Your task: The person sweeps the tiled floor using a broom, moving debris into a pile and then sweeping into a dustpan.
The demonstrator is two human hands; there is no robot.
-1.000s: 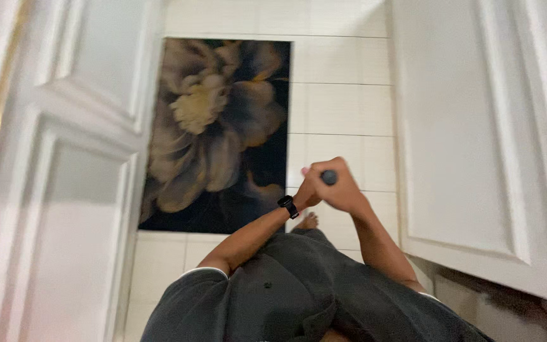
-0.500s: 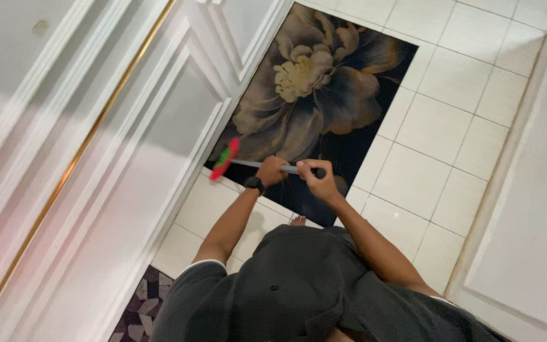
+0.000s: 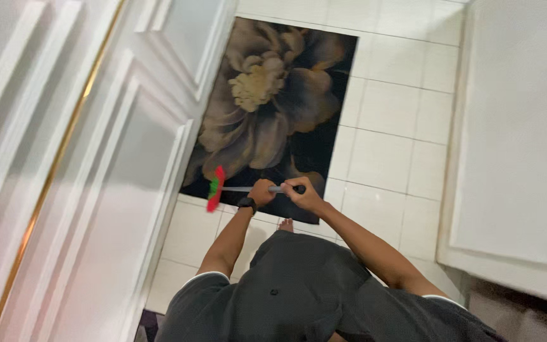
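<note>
I had both hands wrapped around the slim grey metal handle of a broom with a red and green bristle head [image 3: 215, 189]. My left hand [image 3: 262, 190], the one with the black wristwatch [image 3: 246, 204], was closed around the shaft nearer the bristles, and my right hand [image 3: 303, 195] was clenched just behind it, beside the black end cap [image 3: 299, 189]. Neither hand was open at all; fingers were curled right round the shaft.

The handle lay almost level in front of my body, running out toward nine o'clock from my grip, with the bristle head hanging at the far end, close to the tall white panelled door [image 3: 115, 190] with a thin gold strip. The head sat over the edge where the dark rectangular mat printed with a large pale gold flower [image 3: 273, 107] met the white tiled floor [image 3: 387, 158]; whether it touched them, I could not tell.

I judged the broom light and stiff, its bristles soft and springy. The smooth shaft could turn in a loose palm, so two spaced hands near the capped end suited it. My bare toes [image 3: 285, 224] showed at six o'clock below my hands.
</note>
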